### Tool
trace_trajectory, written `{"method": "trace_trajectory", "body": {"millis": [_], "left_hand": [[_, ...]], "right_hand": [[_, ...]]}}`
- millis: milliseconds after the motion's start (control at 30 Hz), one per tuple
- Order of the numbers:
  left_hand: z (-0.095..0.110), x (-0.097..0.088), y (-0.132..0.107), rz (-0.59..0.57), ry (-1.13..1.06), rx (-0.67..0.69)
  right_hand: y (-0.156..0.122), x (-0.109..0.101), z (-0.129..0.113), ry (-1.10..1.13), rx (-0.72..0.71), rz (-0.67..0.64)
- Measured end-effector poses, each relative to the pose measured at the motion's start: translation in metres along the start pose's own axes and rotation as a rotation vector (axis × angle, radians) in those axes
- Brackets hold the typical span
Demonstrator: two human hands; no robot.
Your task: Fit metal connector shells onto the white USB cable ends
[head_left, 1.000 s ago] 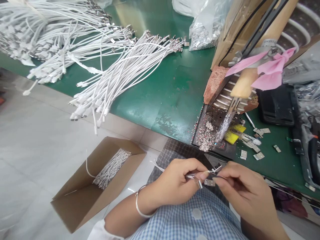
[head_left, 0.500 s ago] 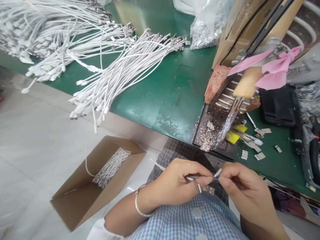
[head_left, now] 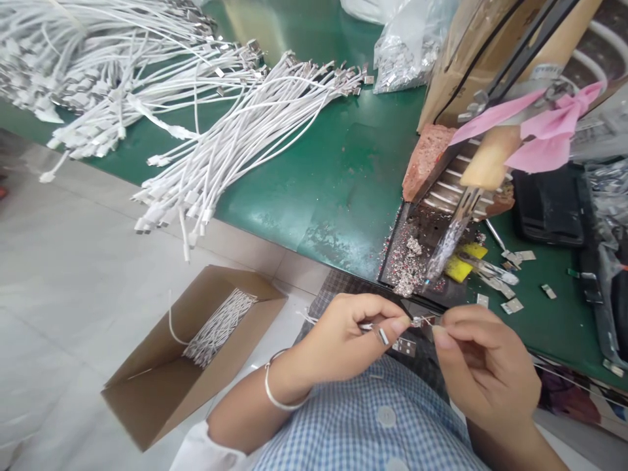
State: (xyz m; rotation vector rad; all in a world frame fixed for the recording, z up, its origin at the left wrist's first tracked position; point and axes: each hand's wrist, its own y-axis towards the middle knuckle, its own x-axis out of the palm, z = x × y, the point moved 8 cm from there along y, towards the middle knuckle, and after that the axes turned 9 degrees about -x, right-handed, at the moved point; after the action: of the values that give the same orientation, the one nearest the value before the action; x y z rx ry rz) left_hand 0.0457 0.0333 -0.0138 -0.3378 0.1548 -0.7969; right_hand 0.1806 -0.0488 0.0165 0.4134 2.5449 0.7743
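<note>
My left hand is closed on a white cable, whose length trails out behind the hand toward the left. A small silver piece, too small to make out fully, sticks out past my left thumb and forefinger. Thin fine wires run from it toward my right hand, which pinches their end between thumb and forefinger. Against the left fingers shows a small metal connector. Just under the hands, a flat metal USB connector appears over my lap.
White cables lie bundled on the green table. A soldering iron with a pink ribbon leans over a solder-littered tray. Loose connectors lie to the right. A cardboard box holding cables stands on the floor, left.
My right hand has drawn slightly away from the left; the short white piece between the fingertips no longer shows, and thin wires do. My left hand has shifted slightly left and up.
</note>
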Motion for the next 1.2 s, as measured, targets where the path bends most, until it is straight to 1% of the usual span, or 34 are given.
{"method": "trace_trajectory", "body": {"millis": [67, 200, 333, 500, 667, 933, 1200], "left_hand": [[0.001, -0.001, 0.003, 0.004, 0.003, -0.012], [0.004, -0.002, 0.008, 0.013, -0.021, -0.01], [0.008, -0.002, 0.012, 0.032, -0.027, 0.016], [0.015, -0.006, 0.016, 0.076, 0.018, 0.037], [0.019, -0.01, 0.017, 0.1, -0.005, 0.06], [0.019, -0.009, 0.016, 0.095, -0.017, 0.075], [0.021, -0.009, 0.015, 0.095, 0.01, 0.056]], "right_hand": [[0.003, 0.0, -0.003, -0.045, -0.038, 0.011], [0.01, 0.002, -0.006, -0.087, -0.09, -0.012], [0.016, -0.001, -0.005, -0.123, -0.113, 0.016], [0.025, -0.002, -0.006, -0.194, -0.149, 0.043], [0.03, -0.002, -0.005, -0.206, -0.152, 0.056], [0.031, -0.002, -0.005, -0.184, -0.152, 0.068], [0.029, -0.004, -0.006, -0.151, -0.08, 0.067]]}}
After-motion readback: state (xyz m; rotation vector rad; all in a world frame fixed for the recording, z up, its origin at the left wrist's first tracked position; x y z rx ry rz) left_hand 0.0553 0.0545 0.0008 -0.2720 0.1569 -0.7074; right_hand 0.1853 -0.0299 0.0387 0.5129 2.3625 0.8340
